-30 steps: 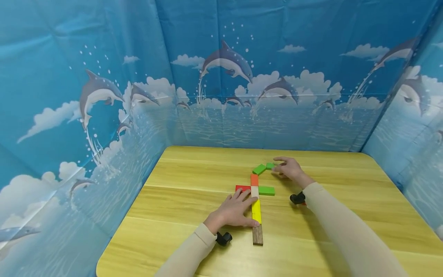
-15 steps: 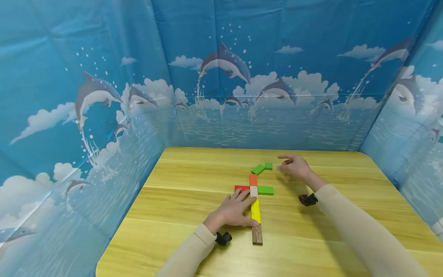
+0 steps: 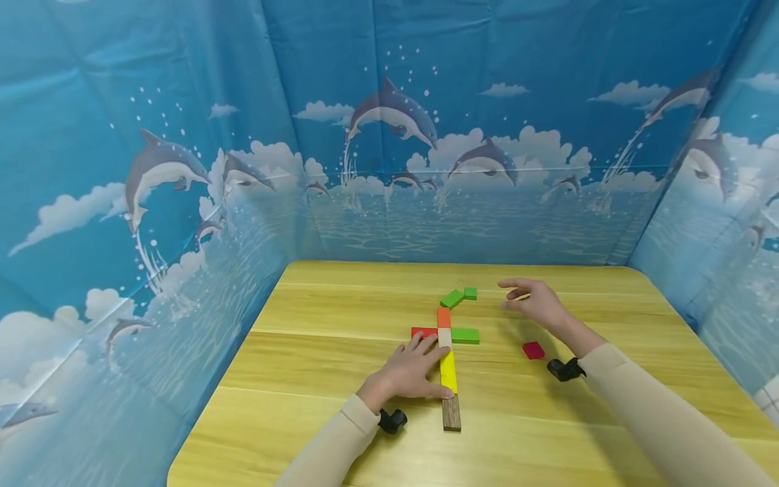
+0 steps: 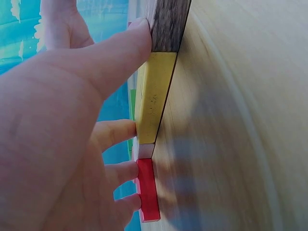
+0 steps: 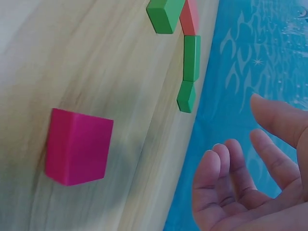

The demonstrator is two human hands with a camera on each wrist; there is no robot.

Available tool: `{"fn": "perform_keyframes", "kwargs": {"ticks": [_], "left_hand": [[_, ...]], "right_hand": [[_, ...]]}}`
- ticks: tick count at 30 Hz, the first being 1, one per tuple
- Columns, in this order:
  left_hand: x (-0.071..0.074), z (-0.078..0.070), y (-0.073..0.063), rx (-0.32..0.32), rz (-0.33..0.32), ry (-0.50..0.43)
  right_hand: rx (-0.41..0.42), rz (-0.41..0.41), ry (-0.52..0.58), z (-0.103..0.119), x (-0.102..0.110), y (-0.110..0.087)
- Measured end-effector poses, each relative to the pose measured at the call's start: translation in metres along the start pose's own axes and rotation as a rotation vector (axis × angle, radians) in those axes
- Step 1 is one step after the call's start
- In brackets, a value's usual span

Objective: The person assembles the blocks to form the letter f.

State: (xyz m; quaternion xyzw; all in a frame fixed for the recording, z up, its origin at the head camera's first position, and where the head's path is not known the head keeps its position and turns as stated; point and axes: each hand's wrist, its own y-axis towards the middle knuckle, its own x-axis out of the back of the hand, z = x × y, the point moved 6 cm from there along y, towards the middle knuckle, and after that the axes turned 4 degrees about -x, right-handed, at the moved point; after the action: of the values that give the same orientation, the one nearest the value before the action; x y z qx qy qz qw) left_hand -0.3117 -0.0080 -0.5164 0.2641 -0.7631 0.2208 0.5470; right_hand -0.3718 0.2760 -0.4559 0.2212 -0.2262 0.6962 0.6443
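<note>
Flat on the table, wooden blocks form a line: dark brown (image 3: 452,414), yellow (image 3: 447,373), white (image 3: 445,337) and orange (image 3: 444,317). A red block (image 3: 421,332) lies left of the white one, a green block (image 3: 465,335) right of it. Beyond the orange block, a slanted green block (image 3: 452,298) meets a small green block (image 3: 470,293). My left hand (image 3: 409,370) rests with spread fingers on the row; its thumb touches near the yellow-brown joint. Holding nothing, my right hand (image 3: 538,304) hovers right of the small green block, fingers loosely bent. Below it lies a crimson block (image 5: 79,147).
The yellow wood-grain table (image 3: 328,318) has rounded corners. A blue curtain with dolphins (image 3: 389,216) hangs along its back and sides. A black wrist device (image 3: 566,369) sits at the right cuff, another (image 3: 393,421) at the left.
My right hand has drawn away to the right from the small green block, which stays on the table. The crimson block has come into view beneath it. My left hand holds its place.
</note>
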Motion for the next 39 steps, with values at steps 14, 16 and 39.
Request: {"fn": "perform_keyframes", "kwargs": {"ticks": [14, 16, 39], "left_hand": [[-0.001, 0.001, -0.001, -0.004, -0.004, 0.013], [-0.001, 0.0, 0.0, -0.003, -0.005, 0.012], [-0.001, -0.001, -0.002, 0.0, 0.004, -0.03]], "right_hand": [[0.034, -0.079, -0.015, -0.01, 0.01, -0.052], [0.032, -0.09, -0.016, -0.014, 0.011, -0.058], [-0.046, -0.14, -0.146, -0.051, -0.01, -0.084]]}}
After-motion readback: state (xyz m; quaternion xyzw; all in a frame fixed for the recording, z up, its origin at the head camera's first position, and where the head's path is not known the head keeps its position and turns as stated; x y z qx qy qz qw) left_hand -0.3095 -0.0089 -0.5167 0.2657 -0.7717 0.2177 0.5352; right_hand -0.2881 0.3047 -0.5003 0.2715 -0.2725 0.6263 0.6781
